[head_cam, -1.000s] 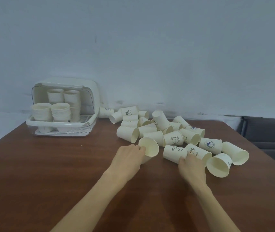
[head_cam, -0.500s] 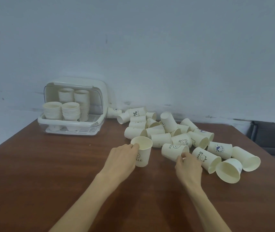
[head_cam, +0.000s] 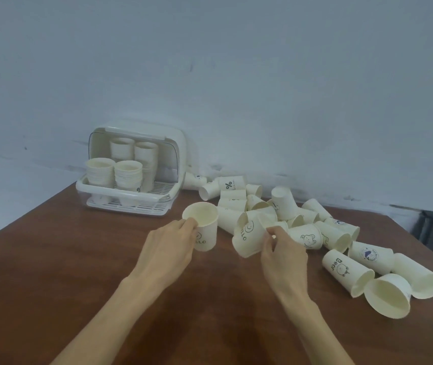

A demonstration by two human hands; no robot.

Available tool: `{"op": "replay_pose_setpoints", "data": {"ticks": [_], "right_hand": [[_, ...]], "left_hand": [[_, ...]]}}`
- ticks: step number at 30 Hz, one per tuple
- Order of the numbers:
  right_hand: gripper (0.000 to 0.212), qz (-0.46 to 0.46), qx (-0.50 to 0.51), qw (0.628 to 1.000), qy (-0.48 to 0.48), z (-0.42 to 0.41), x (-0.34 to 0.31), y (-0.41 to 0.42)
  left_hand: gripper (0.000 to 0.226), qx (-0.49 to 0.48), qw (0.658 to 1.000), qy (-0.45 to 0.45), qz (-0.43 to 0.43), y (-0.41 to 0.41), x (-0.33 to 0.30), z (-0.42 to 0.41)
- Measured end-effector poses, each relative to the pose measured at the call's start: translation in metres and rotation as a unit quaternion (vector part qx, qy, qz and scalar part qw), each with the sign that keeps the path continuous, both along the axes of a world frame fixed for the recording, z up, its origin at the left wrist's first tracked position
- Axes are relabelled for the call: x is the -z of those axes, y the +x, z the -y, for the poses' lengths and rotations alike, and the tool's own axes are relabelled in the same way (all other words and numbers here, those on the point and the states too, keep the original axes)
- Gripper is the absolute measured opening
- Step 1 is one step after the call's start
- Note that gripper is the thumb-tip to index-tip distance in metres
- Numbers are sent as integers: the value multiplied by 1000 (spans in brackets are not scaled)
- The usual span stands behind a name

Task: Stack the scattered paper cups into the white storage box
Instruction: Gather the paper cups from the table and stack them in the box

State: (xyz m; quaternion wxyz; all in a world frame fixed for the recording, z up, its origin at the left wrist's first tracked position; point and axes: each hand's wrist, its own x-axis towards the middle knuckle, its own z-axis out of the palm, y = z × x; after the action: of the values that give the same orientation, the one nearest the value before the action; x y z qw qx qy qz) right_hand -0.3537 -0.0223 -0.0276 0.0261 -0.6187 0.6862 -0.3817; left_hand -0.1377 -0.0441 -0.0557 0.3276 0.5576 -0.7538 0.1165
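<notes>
Left hand [head_cam: 169, 242] grips the upright cup [head_cam: 202, 227] at frame centre, fingers curled round its wall. Right hand [head_cam: 281, 250] pinches the rim of a tilted cup [head_cam: 248, 239]. Best move, probably: turn it mouth-up, nest it squarely, don't crush the rim. White box [head_cam: 133, 167] sits upper left on the bench [head_cam: 52, 259].

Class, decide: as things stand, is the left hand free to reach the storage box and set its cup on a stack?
Probably yes. The left hand grips an upright cup, the box stands open-fronted beyond it, and only bare table lies between; the pile sits off to the right.
</notes>
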Motion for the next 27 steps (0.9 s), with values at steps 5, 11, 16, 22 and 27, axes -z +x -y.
{"op": "replay_pose_setpoints", "data": {"ticks": [5,11,16,22,27], "right_hand": [[17,11,-37,999,-15,16,-9,27],[18,1,-80,996,-30,34,-15,67],[18,-10,-106,994,-33,47,-20,96],[18,-4,-118,992,-51,68,-27,122],[20,25,-132,989,-68,85,-30,147]], "left_hand": [[5,-14,998,-55,-35,24,-1,5],[21,-29,991,-107,-69,47,6,20],[23,-58,983,-155,-81,69,14,39],[17,-109,967,-223,-65,100,24,59],[13,-151,946,-279,-61,124,31,62]]}}
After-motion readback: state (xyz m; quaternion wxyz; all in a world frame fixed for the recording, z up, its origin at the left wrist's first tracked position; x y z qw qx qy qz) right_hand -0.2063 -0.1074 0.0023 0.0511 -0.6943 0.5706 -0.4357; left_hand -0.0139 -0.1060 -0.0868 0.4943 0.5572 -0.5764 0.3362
